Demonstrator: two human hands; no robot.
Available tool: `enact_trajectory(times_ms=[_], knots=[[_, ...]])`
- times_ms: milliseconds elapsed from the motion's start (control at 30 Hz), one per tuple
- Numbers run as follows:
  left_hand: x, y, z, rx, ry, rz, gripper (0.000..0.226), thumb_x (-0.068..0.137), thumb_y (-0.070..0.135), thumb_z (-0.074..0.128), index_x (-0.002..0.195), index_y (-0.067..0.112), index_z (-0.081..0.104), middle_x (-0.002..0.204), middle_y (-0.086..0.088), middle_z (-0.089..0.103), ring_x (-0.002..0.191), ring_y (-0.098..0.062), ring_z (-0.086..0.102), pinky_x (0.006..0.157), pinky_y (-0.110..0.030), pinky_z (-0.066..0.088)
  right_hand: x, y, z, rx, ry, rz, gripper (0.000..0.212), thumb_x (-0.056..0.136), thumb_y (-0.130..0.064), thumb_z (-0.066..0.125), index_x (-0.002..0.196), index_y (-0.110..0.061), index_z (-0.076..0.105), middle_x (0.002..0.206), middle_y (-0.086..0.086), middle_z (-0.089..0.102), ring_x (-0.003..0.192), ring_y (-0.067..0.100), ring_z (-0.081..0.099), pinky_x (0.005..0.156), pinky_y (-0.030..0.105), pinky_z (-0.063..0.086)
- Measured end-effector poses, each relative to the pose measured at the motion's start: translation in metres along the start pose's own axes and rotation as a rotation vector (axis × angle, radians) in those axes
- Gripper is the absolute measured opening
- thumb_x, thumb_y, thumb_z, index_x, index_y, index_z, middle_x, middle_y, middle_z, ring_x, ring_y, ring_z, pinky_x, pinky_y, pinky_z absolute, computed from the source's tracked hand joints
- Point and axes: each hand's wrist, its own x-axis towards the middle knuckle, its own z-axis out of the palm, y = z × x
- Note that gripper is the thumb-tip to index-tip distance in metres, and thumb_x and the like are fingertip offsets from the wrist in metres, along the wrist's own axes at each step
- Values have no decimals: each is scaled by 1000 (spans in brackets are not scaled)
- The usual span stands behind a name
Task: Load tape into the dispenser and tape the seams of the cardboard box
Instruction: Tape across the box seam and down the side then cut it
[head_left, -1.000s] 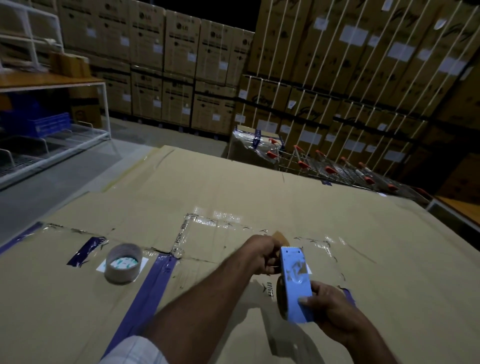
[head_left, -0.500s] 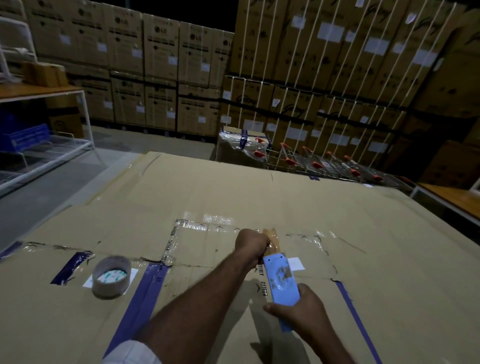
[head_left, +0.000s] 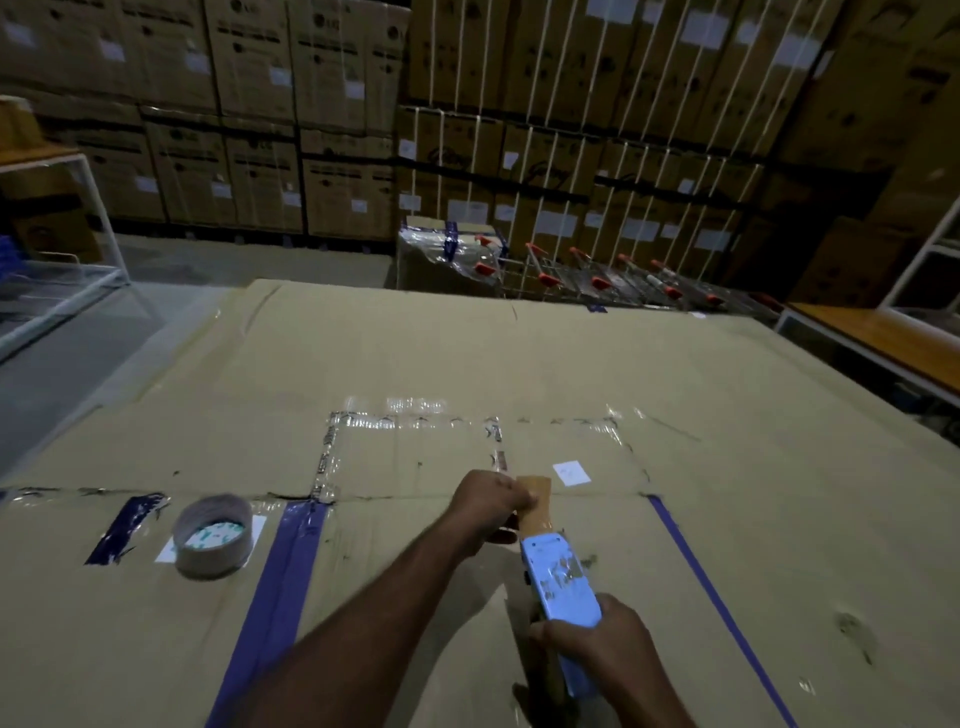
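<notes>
A blue tape dispenser (head_left: 561, 582) lies low over a large flat cardboard box (head_left: 467, 364), with my right hand (head_left: 587, 639) gripping its rear end. A strip of brown tape (head_left: 535, 501) runs out of its front onto the cardboard. My left hand (head_left: 491, 501) pinches the far end of that strip, next to a seam lined with clear tape. A spare roll of tape (head_left: 213, 535) stands on the cardboard to the left.
Blue tape stripes (head_left: 275, 597) cross the box. A white wire shelf (head_left: 62, 291) stands at the left. A row of shopping carts (head_left: 597, 280) sits beyond the box. Stacked cartons (head_left: 311, 130) fill the back wall. A wooden table (head_left: 878, 338) is at the right.
The dispenser has been tipped down from upright and pulled back toward me. The brown tape strip between it and my left hand has grown longer.
</notes>
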Motion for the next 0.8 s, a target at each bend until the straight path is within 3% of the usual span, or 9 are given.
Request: enact_trajectory(times_ms=[100,200,300,400,533,633,733,800], knots=[[-11,-17,-3,31,-48,3,10,85,8,74,87,0,70,71,-11,65,49,-17,62,51,-27,55,-18,7,8,-43,28,8,30,57,-35,86,70,-16,67,78,-1,72,75,16,68,65,28,49],[-22,-29,-5,39,-44,4,21,87,10,74,70,4,61,64,-12,57,45,-15,55,45,-24,52,-37,13,15,-57,60,10,32,55,-38,85,71,-17,67,69,-4,68,65,10,63,55,21,44],[-31,-38,-6,76,-61,19,24,87,13,74,69,5,60,66,-12,51,51,-20,52,50,-28,56,-54,20,24,-9,71,37,36,48,-42,82,70,-17,69,65,-6,69,59,7,63,52,19,44],[-41,-45,-3,79,-64,69,28,86,12,74,63,8,60,72,-13,55,67,-24,58,68,-40,61,-69,26,32,62,98,73,43,42,-46,81,73,-17,72,68,-4,74,64,11,69,54,24,50],[-58,-53,3,120,-27,105,24,88,13,73,66,7,65,73,-12,59,69,-23,59,67,-37,60,-82,31,35,96,77,100,43,45,-46,81,75,-16,75,66,-2,75,62,16,71,58,33,57],[-72,-59,5,206,16,141,29,86,19,75,69,-2,66,65,-11,60,62,-20,56,68,-46,60,-90,36,35,126,77,111,40,47,-43,84,74,-15,75,68,1,76,68,21,73,60,40,59],[-87,-60,5,300,59,176,34,85,16,75,56,6,61,51,-6,56,47,-16,50,56,-32,50,-101,40,31,97,55,65,25,61,-36,84,71,-16,72,66,-4,72,60,11,67,53,28,53],[-101,-63,6,317,76,179,34,83,12,77,52,11,61,46,-2,56,41,-11,48,52,-25,45,-111,46,28,67,31,59,23,63,-35,83,71,-17,71,66,-5,71,59,9,66,55,27,52]])
